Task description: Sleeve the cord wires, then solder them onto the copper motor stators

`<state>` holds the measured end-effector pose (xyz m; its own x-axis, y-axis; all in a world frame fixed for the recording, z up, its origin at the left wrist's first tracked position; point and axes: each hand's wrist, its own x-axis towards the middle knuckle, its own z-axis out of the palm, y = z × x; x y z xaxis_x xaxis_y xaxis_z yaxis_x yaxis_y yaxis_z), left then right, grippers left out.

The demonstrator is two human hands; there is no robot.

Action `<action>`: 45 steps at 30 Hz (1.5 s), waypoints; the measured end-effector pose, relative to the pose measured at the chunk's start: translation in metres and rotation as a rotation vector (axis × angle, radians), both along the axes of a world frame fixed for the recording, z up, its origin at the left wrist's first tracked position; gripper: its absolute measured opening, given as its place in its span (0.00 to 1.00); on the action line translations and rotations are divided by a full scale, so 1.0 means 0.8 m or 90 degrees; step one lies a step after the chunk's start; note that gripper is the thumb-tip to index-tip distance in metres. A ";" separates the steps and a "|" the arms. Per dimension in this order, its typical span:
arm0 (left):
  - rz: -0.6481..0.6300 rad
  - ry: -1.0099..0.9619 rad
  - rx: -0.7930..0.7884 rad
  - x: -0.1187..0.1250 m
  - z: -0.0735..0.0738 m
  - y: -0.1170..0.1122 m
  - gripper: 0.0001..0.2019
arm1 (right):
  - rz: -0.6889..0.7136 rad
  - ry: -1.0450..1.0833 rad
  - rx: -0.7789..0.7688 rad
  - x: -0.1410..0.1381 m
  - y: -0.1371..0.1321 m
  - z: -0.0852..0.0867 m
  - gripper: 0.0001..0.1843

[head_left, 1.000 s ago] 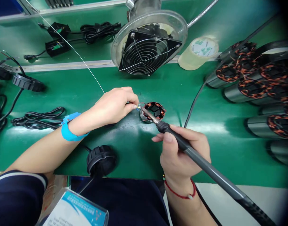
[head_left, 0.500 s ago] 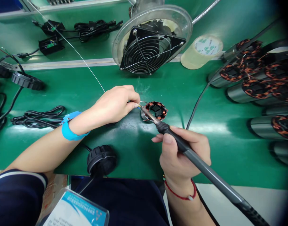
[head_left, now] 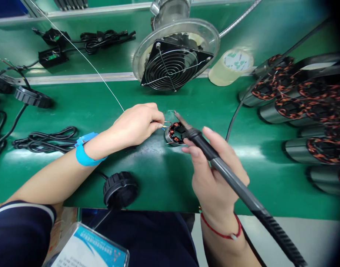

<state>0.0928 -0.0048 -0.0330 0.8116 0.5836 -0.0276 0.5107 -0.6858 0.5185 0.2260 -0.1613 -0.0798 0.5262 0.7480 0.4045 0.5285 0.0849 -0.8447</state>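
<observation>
A soldering iron (head_left: 225, 168) lies in my right hand (head_left: 217, 181), its fingers wrapped round the grip. Its bare metal tip points up and left, just above and apart from a small motor stator (head_left: 174, 134) with copper windings on the bench. My left hand (head_left: 142, 122), fingers pinched, holds thin insulated wires (head_left: 163, 127) with blue and yellow showing, at the stator's left edge. A thin white strand (head_left: 103, 79), which looks like solder wire, runs from the upper left down behind my left hand. My right fingers partly hide the stator's right side.
A fan with a wire guard (head_left: 170, 68) hangs behind the stator. A tape roll (head_left: 231, 66) stands to its right. Several wound stators (head_left: 295, 107) crowd the right. Black cables (head_left: 47, 139) and a black ribbed cap (head_left: 120, 189) lie left and in front.
The soldering iron's tip has lifted off the wires at the stator's left edge and moved up and right. My left hand stays nearly still. The view has shifted slightly.
</observation>
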 end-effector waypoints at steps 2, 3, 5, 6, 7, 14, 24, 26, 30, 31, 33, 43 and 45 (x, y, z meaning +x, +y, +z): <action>-0.002 0.001 0.003 0.000 -0.001 0.000 0.08 | 0.025 0.013 -0.030 0.005 0.009 0.011 0.19; -0.003 0.002 0.004 0.000 -0.001 0.001 0.09 | 0.039 0.006 -0.044 0.007 0.015 0.015 0.18; -0.002 0.005 0.008 0.000 -0.002 0.001 0.09 | 0.075 -0.018 -0.070 0.011 0.026 0.019 0.16; -0.001 0.008 0.010 -0.001 -0.002 0.001 0.09 | 0.095 -0.027 -0.079 0.012 0.031 0.017 0.16; -0.001 0.011 0.012 -0.001 -0.002 0.001 0.09 | 0.110 -0.030 -0.083 0.012 0.036 0.015 0.17; 0.000 0.017 0.005 -0.001 0.000 0.001 0.09 | 0.098 -0.083 -0.054 -0.004 0.047 -0.012 0.23; -0.011 -0.010 -0.067 -0.001 0.009 0.001 0.09 | 0.043 -0.154 0.014 -0.019 0.052 -0.015 0.22; -0.011 -0.012 -0.069 -0.001 0.010 -0.001 0.09 | 0.045 -0.160 0.028 -0.021 0.054 -0.014 0.22; -0.002 -0.051 -0.043 -0.005 0.012 -0.006 0.10 | 0.077 -0.103 0.032 -0.017 0.056 -0.018 0.23; -0.006 -0.062 -0.032 -0.006 0.012 -0.007 0.10 | 0.089 -0.079 0.029 -0.016 0.057 -0.019 0.24; -0.024 -0.067 -0.006 -0.008 0.012 -0.010 0.10 | 0.105 -0.034 0.030 -0.014 0.057 -0.022 0.26; -0.110 -0.012 0.127 -0.013 0.005 -0.018 0.10 | 0.125 0.089 0.096 -0.012 0.062 -0.018 0.24; -0.102 -0.018 0.133 -0.013 0.005 -0.019 0.09 | 0.128 0.128 0.089 -0.013 0.061 -0.018 0.24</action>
